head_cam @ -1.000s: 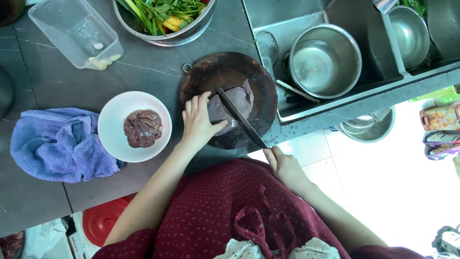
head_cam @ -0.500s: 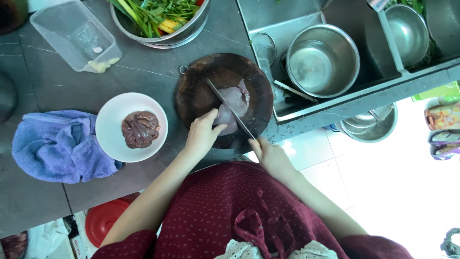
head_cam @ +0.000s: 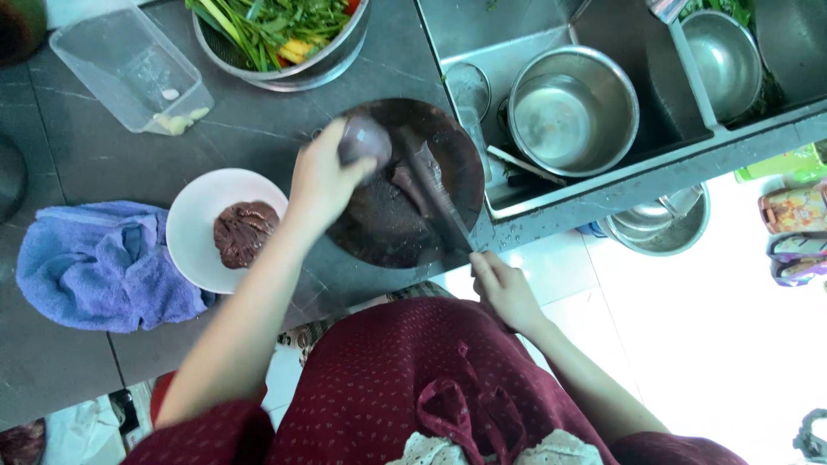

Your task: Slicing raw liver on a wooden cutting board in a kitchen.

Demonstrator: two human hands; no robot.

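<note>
The left hand (head_cam: 323, 181) has lifted from pressing the meat and now pinches a pale purplish slice of raw meat (head_cam: 365, 140) above the round dark wooden chopping board (head_cam: 448, 142). The right hand (head_cam: 504, 288) stays clamped on the long knife (head_cam: 435, 194), whose blade lies across the board beside the remaining dark meat (head_cam: 379, 215).

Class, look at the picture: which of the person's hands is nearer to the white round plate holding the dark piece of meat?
Left. The left hand hovers just right of the white round plate, over the dark round cutting board. The right hand grips the knife beyond that board.
</note>
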